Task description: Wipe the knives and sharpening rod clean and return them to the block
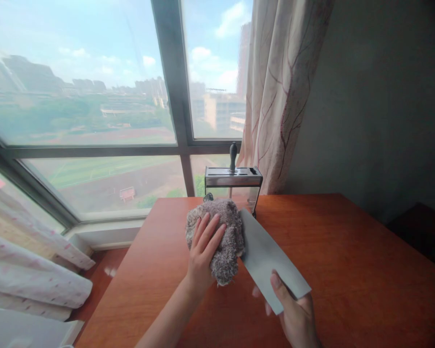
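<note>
My left hand (203, 249) presses a fuzzy grey cloth (223, 232), fingers spread over its top. The cloth lies against the upper part of a broad flat grey blade (266, 253), which looks like a cleaver. My right hand (295, 314) grips the blade's near end, thumb on its flat face; the handle is hidden in my palm. Blade and cloth are held just above a reddish-brown wooden table (348, 261).
A steel knife block (233, 178) with one black handle (233, 155) sticking up stands at the table's far edge. Behind it are a large window (94, 121) and a patterned curtain (282, 96). A grey wall is at right, white fabric (29, 270) at lower left.
</note>
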A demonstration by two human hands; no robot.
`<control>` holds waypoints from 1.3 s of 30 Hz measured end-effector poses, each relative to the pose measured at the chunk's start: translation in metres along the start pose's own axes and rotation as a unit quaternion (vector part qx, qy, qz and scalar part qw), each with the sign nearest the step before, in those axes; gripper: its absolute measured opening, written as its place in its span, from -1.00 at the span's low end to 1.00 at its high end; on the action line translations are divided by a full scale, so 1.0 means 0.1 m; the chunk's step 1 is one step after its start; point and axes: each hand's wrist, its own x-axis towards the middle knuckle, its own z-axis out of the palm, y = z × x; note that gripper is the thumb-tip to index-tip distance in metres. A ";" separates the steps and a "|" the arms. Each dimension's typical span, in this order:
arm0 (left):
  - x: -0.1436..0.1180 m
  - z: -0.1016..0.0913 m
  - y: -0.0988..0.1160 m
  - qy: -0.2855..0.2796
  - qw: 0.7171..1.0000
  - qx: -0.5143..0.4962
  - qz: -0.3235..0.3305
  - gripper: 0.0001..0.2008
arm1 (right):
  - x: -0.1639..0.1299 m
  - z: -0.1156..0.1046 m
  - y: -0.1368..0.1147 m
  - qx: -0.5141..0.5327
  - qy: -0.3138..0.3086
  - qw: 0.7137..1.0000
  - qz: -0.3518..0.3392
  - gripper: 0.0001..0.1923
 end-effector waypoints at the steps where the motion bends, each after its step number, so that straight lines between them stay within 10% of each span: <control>1: 0.03 -0.03 -0.02 0.020 1.000 -0.007 -0.018 -0.52 | -0.01 0.00 0.00 0.002 -0.012 1.000 0.002 -0.64; 6: 0.13 -0.21 -0.13 0.154 0.956 -0.115 -0.220 -0.60 | -0.09 0.02 -0.02 0.002 -0.021 0.999 0.025 -0.63; 10: 0.20 -0.30 -0.19 0.222 0.848 -0.250 -0.412 -0.80 | -0.09 0.05 -0.04 0.032 -0.016 0.999 0.031 -0.63; 20: 0.28 -0.23 0.06 0.139 0.533 -0.568 -0.612 -0.67 | 0.18 0.17 0.01 0.157 0.004 0.986 0.053 -0.72; 39: -0.06 0.17 0.26 -0.129 0.417 -0.698 -0.567 -0.65 | 0.33 0.26 0.05 0.108 -0.005 0.993 0.046 -0.65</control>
